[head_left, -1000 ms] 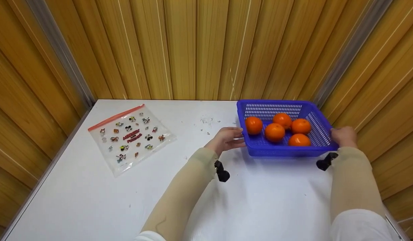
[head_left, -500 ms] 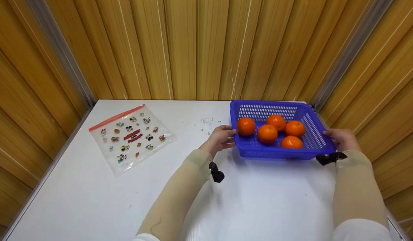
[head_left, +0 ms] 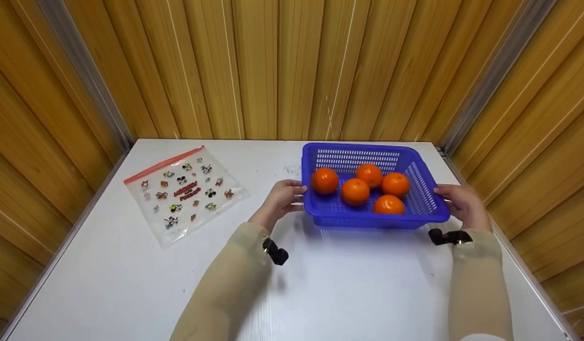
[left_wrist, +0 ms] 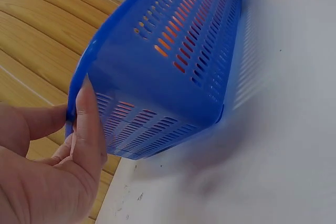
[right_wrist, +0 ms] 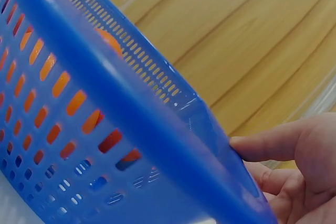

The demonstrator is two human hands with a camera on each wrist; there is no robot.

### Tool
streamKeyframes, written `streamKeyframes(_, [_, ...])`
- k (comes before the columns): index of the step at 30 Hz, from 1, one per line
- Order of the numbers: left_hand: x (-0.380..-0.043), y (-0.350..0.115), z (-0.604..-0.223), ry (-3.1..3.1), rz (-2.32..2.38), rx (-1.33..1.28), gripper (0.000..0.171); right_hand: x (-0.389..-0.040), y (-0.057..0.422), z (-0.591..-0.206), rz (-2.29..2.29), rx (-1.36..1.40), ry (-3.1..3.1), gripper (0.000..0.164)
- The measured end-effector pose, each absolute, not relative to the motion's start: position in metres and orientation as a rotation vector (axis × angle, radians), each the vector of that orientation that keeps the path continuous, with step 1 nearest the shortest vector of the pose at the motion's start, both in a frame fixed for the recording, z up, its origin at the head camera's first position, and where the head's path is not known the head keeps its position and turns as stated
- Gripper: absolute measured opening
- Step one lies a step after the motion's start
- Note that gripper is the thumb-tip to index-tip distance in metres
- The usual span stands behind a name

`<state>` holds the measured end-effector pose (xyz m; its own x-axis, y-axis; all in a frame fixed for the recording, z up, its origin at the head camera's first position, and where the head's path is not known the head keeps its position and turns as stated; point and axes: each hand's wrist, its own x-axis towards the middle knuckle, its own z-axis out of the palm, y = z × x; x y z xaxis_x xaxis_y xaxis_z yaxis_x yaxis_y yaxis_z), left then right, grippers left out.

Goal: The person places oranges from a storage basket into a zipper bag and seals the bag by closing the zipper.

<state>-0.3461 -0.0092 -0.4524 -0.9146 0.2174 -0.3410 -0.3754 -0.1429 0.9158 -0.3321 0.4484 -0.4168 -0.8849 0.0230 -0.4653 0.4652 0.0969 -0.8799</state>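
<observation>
A blue-purple plastic basket (head_left: 367, 219) with slotted walls holds several oranges (head_left: 355, 192). My left hand (head_left: 283, 199) pinches its left rim, thumb on top and fingers beneath, as the left wrist view shows of the hand (left_wrist: 63, 156). At the opposite end my right hand (head_left: 464, 203) grips the right rim between thumb and fingers; in the right wrist view the thumb (right_wrist: 265, 142) presses on the rim's edge. The basket's underside hangs just over the white table, with a shadow (left_wrist: 205, 166) beneath it.
A clear zip bag (head_left: 185, 194) with a red-orange seal and small printed figures lies flat on the left of the white table (head_left: 131, 274). Wood-look panels (head_left: 254, 71) wall in the back and both sides. Small dark specks mark the tabletop behind my left hand.
Both hands have carried the basket of oranges leftward, from the table's back right corner toward the middle. The zip bag has stayed in place.
</observation>
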Motion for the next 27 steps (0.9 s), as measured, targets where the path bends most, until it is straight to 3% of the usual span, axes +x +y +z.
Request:
streamKeyframes(6, [-0.332,-0.033,-0.460,1.774,2.133,-0.200,0.030,-0.327,0.419,-0.428,-1.946,0.496,2.041,0.026])
streamKeyframes(13, [-0.321,-0.057,-0.460,1.847,2.149,-0.212,0.029,-0.319,0.385,-0.430,-1.953,0.521,2.123,0.060])
streamKeyframes(27, [-0.294,-0.113,-0.459,1.924,2.161,-0.254,0.031,-0.308,0.327,-0.439,-1.965,0.455,2.208,0.054])
